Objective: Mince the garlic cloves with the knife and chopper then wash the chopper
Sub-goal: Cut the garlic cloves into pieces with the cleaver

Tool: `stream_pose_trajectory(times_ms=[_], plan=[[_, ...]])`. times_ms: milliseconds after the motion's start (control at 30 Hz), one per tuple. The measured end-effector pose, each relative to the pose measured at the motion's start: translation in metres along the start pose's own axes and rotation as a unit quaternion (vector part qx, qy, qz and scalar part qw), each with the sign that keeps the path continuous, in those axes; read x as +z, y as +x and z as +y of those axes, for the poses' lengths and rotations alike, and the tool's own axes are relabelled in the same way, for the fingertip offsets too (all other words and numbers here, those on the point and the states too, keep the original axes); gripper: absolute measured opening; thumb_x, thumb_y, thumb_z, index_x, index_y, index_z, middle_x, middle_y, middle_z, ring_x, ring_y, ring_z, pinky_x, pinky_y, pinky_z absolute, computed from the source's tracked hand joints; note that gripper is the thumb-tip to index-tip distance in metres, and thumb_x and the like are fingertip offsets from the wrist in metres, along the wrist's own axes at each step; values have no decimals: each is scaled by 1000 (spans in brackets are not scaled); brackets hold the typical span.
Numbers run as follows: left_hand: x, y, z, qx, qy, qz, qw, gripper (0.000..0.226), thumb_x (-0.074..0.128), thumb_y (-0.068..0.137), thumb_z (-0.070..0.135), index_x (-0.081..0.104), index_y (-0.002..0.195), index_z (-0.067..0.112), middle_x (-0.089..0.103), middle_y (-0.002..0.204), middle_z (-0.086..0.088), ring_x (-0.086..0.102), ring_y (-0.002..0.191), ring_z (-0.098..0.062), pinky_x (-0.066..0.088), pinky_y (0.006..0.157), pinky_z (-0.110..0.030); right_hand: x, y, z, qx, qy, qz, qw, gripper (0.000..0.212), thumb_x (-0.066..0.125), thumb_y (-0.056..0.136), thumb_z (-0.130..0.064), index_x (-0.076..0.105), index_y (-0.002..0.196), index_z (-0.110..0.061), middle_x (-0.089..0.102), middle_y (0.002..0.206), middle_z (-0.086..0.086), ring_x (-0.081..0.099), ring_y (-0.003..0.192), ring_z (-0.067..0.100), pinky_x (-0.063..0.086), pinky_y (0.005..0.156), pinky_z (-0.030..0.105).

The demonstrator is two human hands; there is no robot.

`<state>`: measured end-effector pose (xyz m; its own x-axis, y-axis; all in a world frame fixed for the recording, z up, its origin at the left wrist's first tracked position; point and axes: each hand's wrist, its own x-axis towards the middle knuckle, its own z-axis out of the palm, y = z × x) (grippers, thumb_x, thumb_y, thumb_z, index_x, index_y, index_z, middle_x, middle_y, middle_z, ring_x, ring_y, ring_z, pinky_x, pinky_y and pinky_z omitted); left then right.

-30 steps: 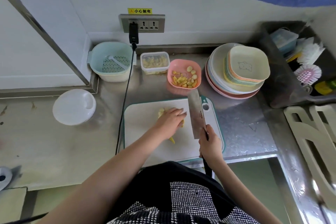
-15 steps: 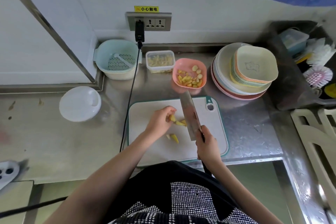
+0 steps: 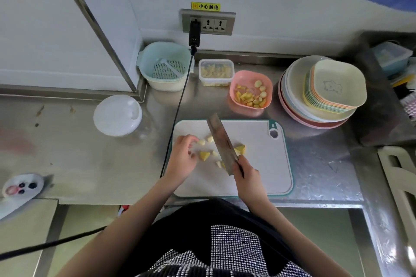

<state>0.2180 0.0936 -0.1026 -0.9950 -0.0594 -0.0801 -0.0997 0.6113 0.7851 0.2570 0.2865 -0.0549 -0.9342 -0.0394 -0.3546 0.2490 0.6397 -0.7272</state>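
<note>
Garlic cloves (image 3: 205, 155): pale yellow cut chunks, loosely scattered mid-board on both sides of the blade; coarse, not minced.
Left fingers (image 3: 193, 141): loosely curled, tips just beside the nearest chunk; whether they pinch a piece cannot be told.
Left hand (image 3: 182, 158): low over the board's left half, near the blade's flat.
Right hand (image 3: 247, 175): wrapped round the knife handle at the heel of the blade, handle mostly hidden.
Knife (image 3: 221, 143): broad cleaver, angled across the board, tip pointing away and left, lying among the chunks.
Cutting board (image 3: 258, 177): white with teal rim, near the counter's front edge.
Risk, fingers: left fingertips lie close to the edge; a chop before they tuck back could nick them.
Risk, scatter: loose chunks may skid or jump off the board under a hard chop.
Risk, cable (image 3: 177, 110): black cord runs from the wall socket along the board's left edge; the left forearm could snag it.
Pink bowl (image 3: 265, 84): further cut pieces, beyond the board.
Chopper (image 3: 117, 115): judged to be the white domed unit left of the board, untouched; washing not yet due.
</note>
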Motion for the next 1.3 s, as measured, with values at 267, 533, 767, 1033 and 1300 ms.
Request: stream_pose_trajectory(times_ms=[267,533,767,1033,1300], plan=[[4,-9,-8,-37,5,-45,998,23,73,76,0,66,98,4,55,98,-4,60,83,-18,46,82,-18,21,4,-14,-21,-66,-36,997,16,34,102,-25,38,89,-17,41,57,-2,37,49,18,24,45,29],[12,-10,-1,-33,43,-38,998,33,80,73,21,62,98,8,56,93,-7,58,87,-27,49,80,-40,22,11,-19,-11,-87,29,996,13,34,103,-25,40,97,-16,52,65,6,46,57,29,28,49,33],[7,-9,4,-42,26,-60,997,33,62,72,18,61,102,5,50,97,-2,56,86,-23,48,80,-35,-1,12,4,31,-10,125,992,22,35,102,-22,34,81,-18,47,59,6,46,51,33,39,43,39],[16,25,30,-99,-30,-51,993,20,59,87,7,69,103,4,70,102,-10,60,86,-15,43,74,-20,-5,4,5,42,4,123,992,26,36,101,-20,33,76,-21,45,60,4,41,49,26,42,44,45],[-4,0,10,-26,12,-41,999,29,56,80,-7,66,104,4,62,101,-3,57,87,-15,35,70,-2,4,-5,-4,13,-8,33,999,19,36,102,-22,36,84,-17,41,57,2,30,49,17,21,47,30]])
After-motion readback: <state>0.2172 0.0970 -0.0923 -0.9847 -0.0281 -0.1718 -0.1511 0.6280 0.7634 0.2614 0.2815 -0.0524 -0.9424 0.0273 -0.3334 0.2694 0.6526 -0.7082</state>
